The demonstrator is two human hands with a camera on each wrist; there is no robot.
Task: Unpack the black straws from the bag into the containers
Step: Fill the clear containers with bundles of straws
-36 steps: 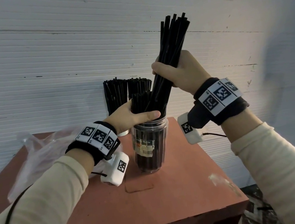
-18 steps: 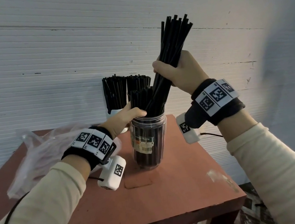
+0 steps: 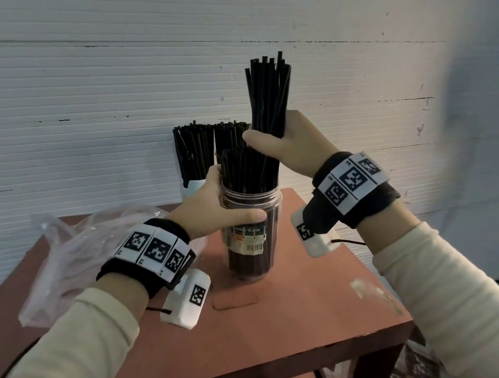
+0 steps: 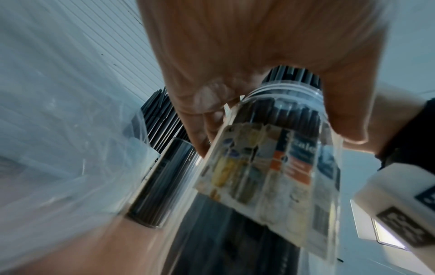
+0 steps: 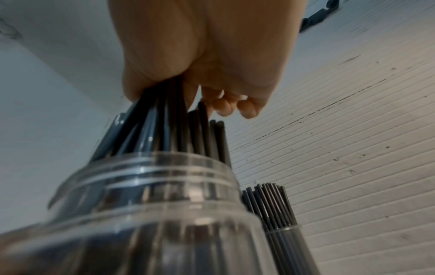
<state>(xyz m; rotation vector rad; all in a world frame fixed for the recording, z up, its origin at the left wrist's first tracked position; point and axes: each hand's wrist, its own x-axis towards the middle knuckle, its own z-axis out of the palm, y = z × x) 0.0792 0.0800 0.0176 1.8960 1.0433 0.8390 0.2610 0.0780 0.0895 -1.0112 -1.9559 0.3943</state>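
Observation:
A clear plastic jar [image 3: 252, 252] with a paper label stands on the red table [image 3: 292, 317], packed with black straws. My left hand [image 3: 213, 213] grips the jar just under its threaded rim [image 4: 270, 96]. My right hand [image 3: 287, 145] grips a bundle of black straws [image 3: 270, 96] above the jar, their lower ends inside its mouth [image 5: 164, 134]. The bundle stands nearly upright. Behind the jar two more containers of black straws [image 3: 195, 154] stand against the wall. The clear plastic bag [image 3: 68, 256] lies crumpled at the table's left.
A white ribbed wall [image 3: 100, 97] runs close behind the table. The table's right edge [image 3: 363, 253] and front edge drop to a cluttered floor. A second straw-filled container [image 5: 280, 223] shows beside the jar in the right wrist view.
My right hand has swung the straw bundle from a rightward lean to nearly upright and lowered it into the jar. My left hand slid from the straw tops down to grip the jar's neck.

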